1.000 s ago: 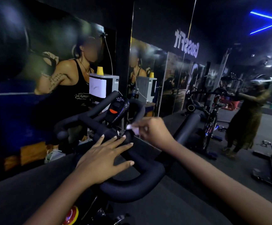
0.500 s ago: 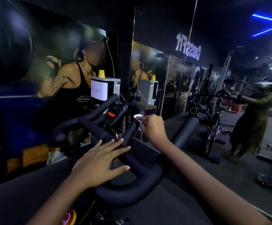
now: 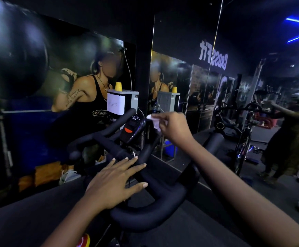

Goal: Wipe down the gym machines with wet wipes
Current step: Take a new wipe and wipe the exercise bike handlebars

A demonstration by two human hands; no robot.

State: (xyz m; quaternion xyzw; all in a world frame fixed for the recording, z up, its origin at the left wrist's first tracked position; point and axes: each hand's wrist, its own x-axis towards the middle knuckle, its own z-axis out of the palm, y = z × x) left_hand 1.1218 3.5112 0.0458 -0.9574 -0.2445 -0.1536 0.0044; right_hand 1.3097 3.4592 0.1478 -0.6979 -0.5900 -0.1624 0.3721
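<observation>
right grip (image 3: 176, 129) is pinching a crumpled white wet wipe (image 3: 153, 120), which is sticking out to its left just beside the black bike console (image 3: 131, 130), while left grip (image 3: 112, 183) is resting released, fingers straight, on the padded black handlebar (image 3: 150, 213) below-left of the right grip.

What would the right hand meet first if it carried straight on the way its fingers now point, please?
Most likely the bike's console: the right hand, pinching the wet wipe, points leftward at its edge, though depth is hard to judge.
</observation>
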